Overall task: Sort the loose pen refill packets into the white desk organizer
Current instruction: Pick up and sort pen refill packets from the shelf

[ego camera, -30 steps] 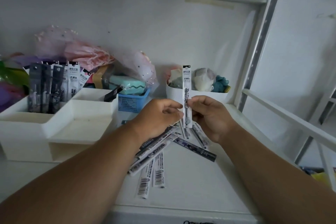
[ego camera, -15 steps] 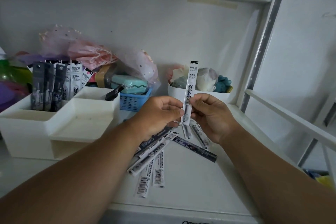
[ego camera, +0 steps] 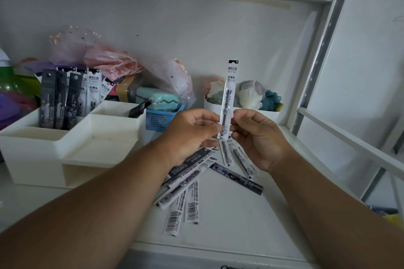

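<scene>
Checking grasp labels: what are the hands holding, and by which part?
Both the left hand and right hand pinch one upright refill packet near its lower end.

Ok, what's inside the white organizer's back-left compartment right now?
Inside the white organizer, the back-left compartment holds several refill packets standing upright, dark ones left, white ones right. Their lower ends are hidden by the compartment walls, so the exact count is unclear.
</scene>
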